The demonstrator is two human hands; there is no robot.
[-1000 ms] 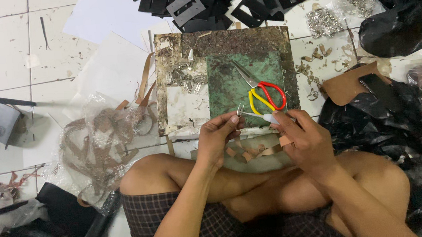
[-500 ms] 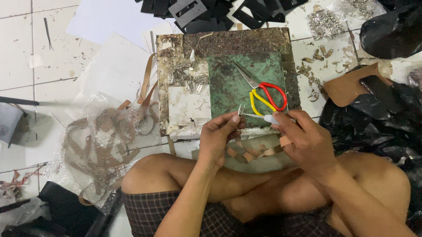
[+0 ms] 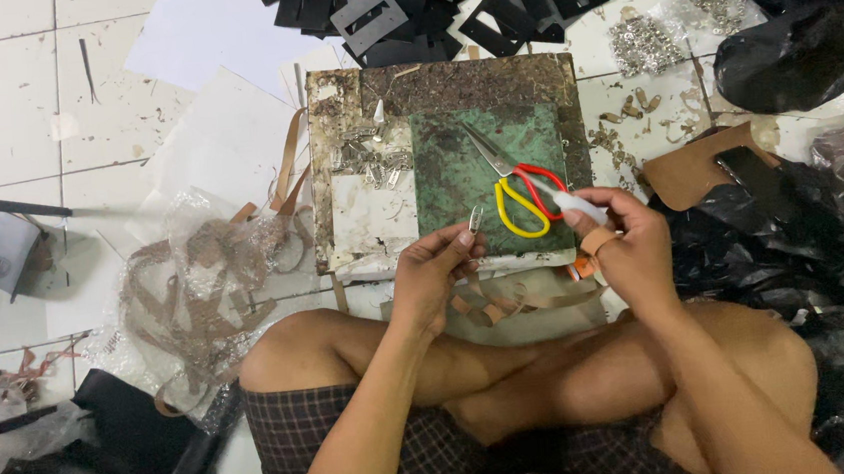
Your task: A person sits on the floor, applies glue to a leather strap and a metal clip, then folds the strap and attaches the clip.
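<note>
Metal glints where the left hand pinches a small clip between closed fingers above the green cutting mat. The right hand grips a white tube, a tan strap looped beneath, beside the scissors.

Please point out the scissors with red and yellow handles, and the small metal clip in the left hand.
Red-and-yellow-handled scissors (image 3: 522, 194): head view, on the handles.
Small metal clip (image 3: 475, 220): head view, on its body above the fingertips.
</note>
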